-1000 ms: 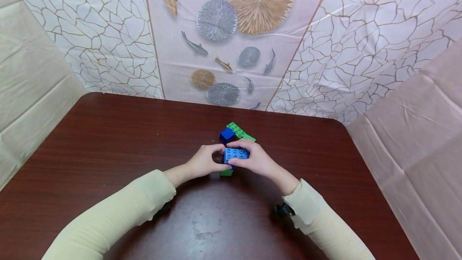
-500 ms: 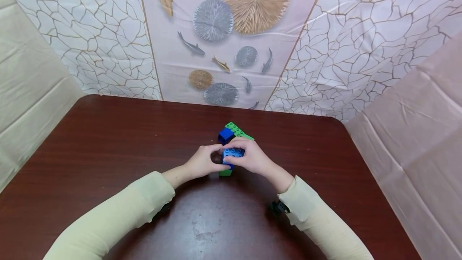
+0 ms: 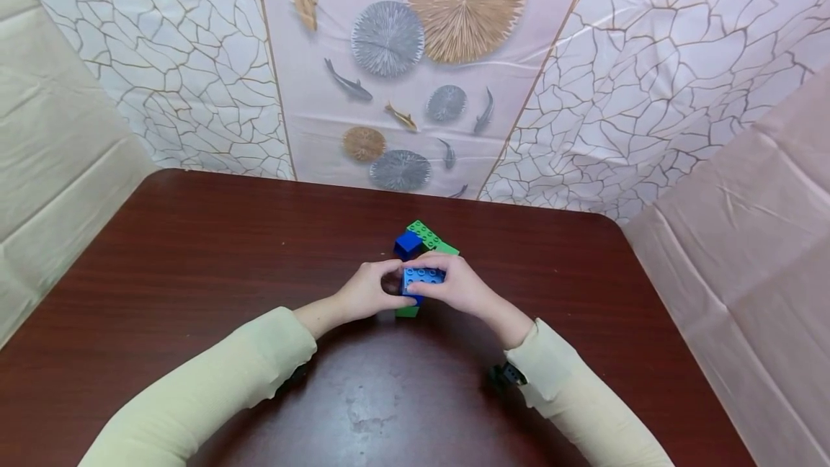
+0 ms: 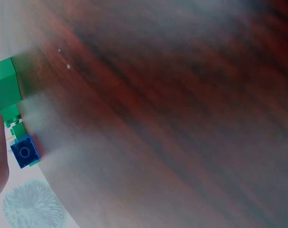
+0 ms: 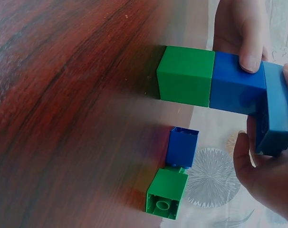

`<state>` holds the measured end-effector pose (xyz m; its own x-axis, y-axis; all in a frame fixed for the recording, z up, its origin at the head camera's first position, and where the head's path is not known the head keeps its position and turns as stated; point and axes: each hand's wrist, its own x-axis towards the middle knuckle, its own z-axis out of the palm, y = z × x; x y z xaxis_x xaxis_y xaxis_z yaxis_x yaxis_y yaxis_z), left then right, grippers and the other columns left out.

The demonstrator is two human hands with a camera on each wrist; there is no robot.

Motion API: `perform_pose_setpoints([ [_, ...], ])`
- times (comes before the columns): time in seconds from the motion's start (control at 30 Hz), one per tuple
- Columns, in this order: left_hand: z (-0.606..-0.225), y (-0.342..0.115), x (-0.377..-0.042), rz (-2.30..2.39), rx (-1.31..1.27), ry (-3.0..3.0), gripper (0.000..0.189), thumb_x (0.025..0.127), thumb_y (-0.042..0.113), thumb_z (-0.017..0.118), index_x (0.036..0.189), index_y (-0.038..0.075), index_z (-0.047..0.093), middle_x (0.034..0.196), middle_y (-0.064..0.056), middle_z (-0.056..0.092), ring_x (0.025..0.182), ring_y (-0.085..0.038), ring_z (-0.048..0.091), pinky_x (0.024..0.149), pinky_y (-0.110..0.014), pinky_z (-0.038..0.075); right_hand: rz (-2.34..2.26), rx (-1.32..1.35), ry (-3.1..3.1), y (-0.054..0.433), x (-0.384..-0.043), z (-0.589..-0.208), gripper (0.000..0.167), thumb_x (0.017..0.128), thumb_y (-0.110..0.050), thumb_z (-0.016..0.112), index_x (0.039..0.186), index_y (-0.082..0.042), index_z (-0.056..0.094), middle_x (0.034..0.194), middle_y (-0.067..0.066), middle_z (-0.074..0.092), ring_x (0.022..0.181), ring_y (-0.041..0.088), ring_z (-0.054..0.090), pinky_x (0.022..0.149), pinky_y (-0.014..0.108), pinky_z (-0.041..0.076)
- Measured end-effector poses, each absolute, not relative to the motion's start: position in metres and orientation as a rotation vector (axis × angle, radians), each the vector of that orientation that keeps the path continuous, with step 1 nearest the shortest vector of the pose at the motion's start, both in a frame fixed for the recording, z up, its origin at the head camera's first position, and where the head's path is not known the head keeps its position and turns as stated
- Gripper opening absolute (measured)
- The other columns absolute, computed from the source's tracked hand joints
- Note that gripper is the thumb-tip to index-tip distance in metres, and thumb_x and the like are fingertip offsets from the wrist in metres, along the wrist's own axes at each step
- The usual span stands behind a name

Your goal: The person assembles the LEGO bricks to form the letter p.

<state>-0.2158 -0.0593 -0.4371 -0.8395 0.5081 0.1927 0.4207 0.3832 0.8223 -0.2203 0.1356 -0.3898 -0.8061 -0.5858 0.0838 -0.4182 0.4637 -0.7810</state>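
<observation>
A small tower of toy building bricks stands at the middle of the table. At its base is a green brick (image 5: pixel 187 76), with a dark blue brick (image 5: pixel 233 88) on it. A longer light blue brick (image 3: pixel 421 277) with studs lies across the top, overhanging to the right. My left hand (image 3: pixel 366 292) grips the dark blue brick, thumb on its near face. My right hand (image 3: pixel 462 285) pinches the light blue brick between thumb and fingers. The left wrist view catches only part of the tower's green brick (image 4: pixel 5 85) and some fingers at its left edge.
Just behind the tower, another dark blue brick (image 3: pixel 408 244) and studded green bricks (image 3: pixel 423 233) lie joined or close together. The brown table (image 3: pixel 214 251) reaches back to a patterned cloth backdrop (image 3: pixel 402 92), with cloth sides left and right.
My right hand has shifted slightly left over the light blue brick, with the thumb a little further along it. The left hand keeps its hold, and the bricks behind stay put.
</observation>
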Motion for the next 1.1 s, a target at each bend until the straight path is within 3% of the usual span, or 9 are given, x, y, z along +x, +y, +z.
perform_pose_setpoints([
  [0.43,-0.437,-0.057,-0.215,1.514,0.830,2.508,0.028,0.076,0.020,0.078,0.091,0.010,0.057,0.095,-0.005,0.066,0.088,-0.012,0.063,0.077,-0.023,0.054,-1.192,-0.828,2.489,0.156,-0.216,-0.393,0.046,0.084,-0.021,0.070,0.127,-0.012,0.057,0.122,0.012,0.059,0.101,0.022,0.053,0.083,0.028,0.050],
  [0.67,-0.436,-0.056,-0.215,1.504,0.808,2.503,0.029,0.076,0.020,0.078,0.091,0.009,0.056,0.095,-0.006,0.066,0.089,-0.013,0.063,0.077,-0.023,0.055,-1.247,-0.755,2.542,0.168,-0.212,-0.398,0.044,0.082,-0.019,0.072,0.123,-0.009,0.059,0.113,0.009,0.064,0.092,0.021,0.055,0.081,0.040,0.051],
  [0.83,-0.434,-0.056,-0.215,1.437,0.824,2.546,0.030,0.076,0.022,0.078,0.091,0.010,0.055,0.095,-0.004,0.066,0.087,-0.011,0.060,0.077,-0.023,0.052,-1.283,-0.840,2.566,0.171,-0.213,-0.401,0.040,0.082,-0.022,0.072,0.117,-0.006,0.063,0.104,0.008,0.065,0.083,0.017,0.054,0.071,0.031,0.051],
  [0.93,-0.430,-0.056,-0.214,1.354,0.838,2.585,0.032,0.077,0.025,0.077,0.094,0.011,0.055,0.095,-0.003,0.066,0.087,-0.011,0.058,0.078,-0.026,0.050,-1.282,-0.886,2.576,0.170,-0.214,-0.399,0.039,0.080,-0.022,0.074,0.115,-0.005,0.064,0.099,0.009,0.065,0.078,0.017,0.052,0.064,0.025,0.047],
  [1.1,-0.422,-0.057,-0.212,1.329,0.818,2.580,0.045,0.077,0.027,0.077,0.113,0.011,0.054,0.106,-0.004,0.064,0.093,-0.012,0.058,0.082,-0.029,0.050,-1.229,-0.843,2.584,0.167,-0.214,-0.395,0.039,0.080,-0.018,0.075,0.115,-0.005,0.064,0.098,0.009,0.065,0.076,0.021,0.051,0.062,0.025,0.046],
])
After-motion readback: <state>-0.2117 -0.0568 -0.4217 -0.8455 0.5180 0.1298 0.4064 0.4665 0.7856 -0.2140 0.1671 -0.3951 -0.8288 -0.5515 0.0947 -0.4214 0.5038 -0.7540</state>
